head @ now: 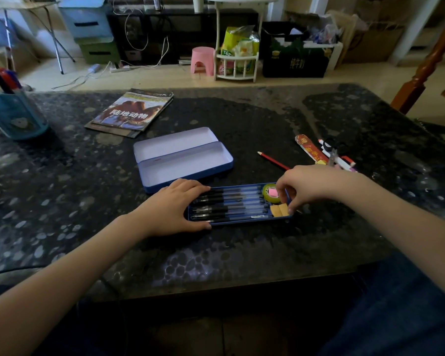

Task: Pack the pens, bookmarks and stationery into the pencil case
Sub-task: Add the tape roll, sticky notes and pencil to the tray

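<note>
Head cam: my left hand (174, 208) lies flat, fingers straight, on the blue tray (239, 221) w/ pens (231, 205) – my right hand (310, 187) pinches orange notes (279, 210) at tray's right end, open pencil case (183, 158) just behind the tray.

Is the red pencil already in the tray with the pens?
No, the red pencil lies on the table, outside the tray that holds the pens.

Both hands (175, 206) on pen tray (238, 222) — case (183, 158) open
</note>
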A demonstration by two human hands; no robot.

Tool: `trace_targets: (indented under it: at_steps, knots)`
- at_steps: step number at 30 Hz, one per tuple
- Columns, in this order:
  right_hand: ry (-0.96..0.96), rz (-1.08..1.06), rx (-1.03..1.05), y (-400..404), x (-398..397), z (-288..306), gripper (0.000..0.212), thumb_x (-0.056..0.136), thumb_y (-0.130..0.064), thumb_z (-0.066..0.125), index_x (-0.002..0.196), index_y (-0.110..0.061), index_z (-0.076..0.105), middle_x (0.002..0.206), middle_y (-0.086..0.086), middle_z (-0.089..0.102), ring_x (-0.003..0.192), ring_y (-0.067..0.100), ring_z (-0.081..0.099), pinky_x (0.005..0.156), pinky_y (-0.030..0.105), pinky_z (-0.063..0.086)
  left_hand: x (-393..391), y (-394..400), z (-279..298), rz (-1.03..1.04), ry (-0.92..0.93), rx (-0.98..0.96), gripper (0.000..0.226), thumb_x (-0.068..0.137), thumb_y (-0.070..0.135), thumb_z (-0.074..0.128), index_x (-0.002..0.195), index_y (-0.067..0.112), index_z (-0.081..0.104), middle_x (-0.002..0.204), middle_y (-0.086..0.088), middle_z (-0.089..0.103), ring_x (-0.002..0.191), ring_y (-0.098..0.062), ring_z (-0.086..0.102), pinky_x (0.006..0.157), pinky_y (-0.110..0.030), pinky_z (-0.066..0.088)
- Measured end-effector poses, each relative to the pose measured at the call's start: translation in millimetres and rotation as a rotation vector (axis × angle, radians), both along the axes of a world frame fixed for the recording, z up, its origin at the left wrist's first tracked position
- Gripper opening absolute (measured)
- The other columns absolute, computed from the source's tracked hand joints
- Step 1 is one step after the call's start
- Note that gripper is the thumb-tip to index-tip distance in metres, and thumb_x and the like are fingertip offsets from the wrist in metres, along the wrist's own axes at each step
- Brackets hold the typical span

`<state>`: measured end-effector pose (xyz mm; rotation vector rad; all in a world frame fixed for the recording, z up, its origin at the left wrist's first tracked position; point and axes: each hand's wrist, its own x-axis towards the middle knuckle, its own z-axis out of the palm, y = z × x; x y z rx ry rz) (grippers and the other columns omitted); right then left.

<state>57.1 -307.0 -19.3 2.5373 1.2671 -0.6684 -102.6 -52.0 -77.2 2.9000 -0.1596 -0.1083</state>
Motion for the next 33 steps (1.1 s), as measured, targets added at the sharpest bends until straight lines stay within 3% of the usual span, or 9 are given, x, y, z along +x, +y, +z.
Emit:
trace_targets:
  at_steps: [7,10,15,19,27,33]
  knots:
    - [-0.074,0.019,0.018,5.1,-1.2,1.0,0.018,0.076,-0.043,0.075,0.072,-0.036,0.058,0.080,-0.017,0.057,0.080,0.003,0.055,0.066,0.026,0.051,0.2,0.4,0.4,-0.002,0.010,0.005,0.098,0.062,0.088,0.037,0.143,0.034,0.027,0.143,0.011,0.034,0.130,-0.007,0.027,0.107,-0.032,0.031]
    - [-0.079,0.017,0.054,5.1,-1.1,1.3,0.018,0.076,-0.043,0.074,0.071,-0.036,0.058,0.081,-0.017,0.058,0.080,0.003,0.056,0.061,0.024,0.047,0.1,0.3,0.8,-0.001,0.007,0.000,0.098,0.062,0.087,0.037,0.143,0.034,0.027,0.143,0.010,0.034,0.130,-0.007,0.027,0.107,-0.031,0.030]
    - [-0.053,0.013,0.115,6.7,-3.7,-0.9,0.018,0.076,-0.046,0.074,0.087,-0.036,0.064,0.090,-0.017,0.058,0.082,0.002,0.055,0.062,0.024,0.048,-0.3,-0.2,0.9,-0.004,0.006,-0.004,0.093,0.066,0.083,0.044,0.143,0.034,0.027,0.143,0.010,0.034,0.130,-0.007,0.027,0.107,-0.030,0.028]
    - [-0.041,0.015,0.117,11.7,-9.7,-7.1,0.025,0.075,-0.053,0.071,0.075,-0.032,0.057,0.081,-0.016,0.052,0.075,0.002,0.051,0.059,0.026,0.045,-0.4,-0.1,1.2,0.000,0.004,0.001,0.092,0.067,0.081,0.047,0.143,0.034,0.027,0.143,0.010,0.035,0.131,-0.007,0.028,0.107,-0.030,0.029]
    - [0.038,-0.040,0.082,13.0,-8.9,-4.9,0.020,0.077,-0.045,0.073,0.077,-0.030,0.060,0.083,-0.014,0.056,0.080,0.006,0.057,0.074,0.037,0.055,-0.6,0.5,0.9,0.000,0.004,-0.003,0.092,0.066,0.081,0.046,0.143,0.034,0.027,0.143,0.011,0.034,0.131,-0.007,0.028,0.107,-0.030,0.029]
    - [-0.011,-0.032,0.080,11.8,-7.5,-5.7,0.021,0.075,-0.049,0.072,0.076,-0.032,0.061,0.081,-0.015,0.057,0.078,0.004,0.056,0.063,0.029,0.051,-0.8,-0.2,1.0,0.001,0.002,-0.009,0.093,0.065,0.082,0.045,0.143,0.034,0.028,0.143,0.010,0.035,0.130,-0.007,0.028,0.108,-0.030,0.029]
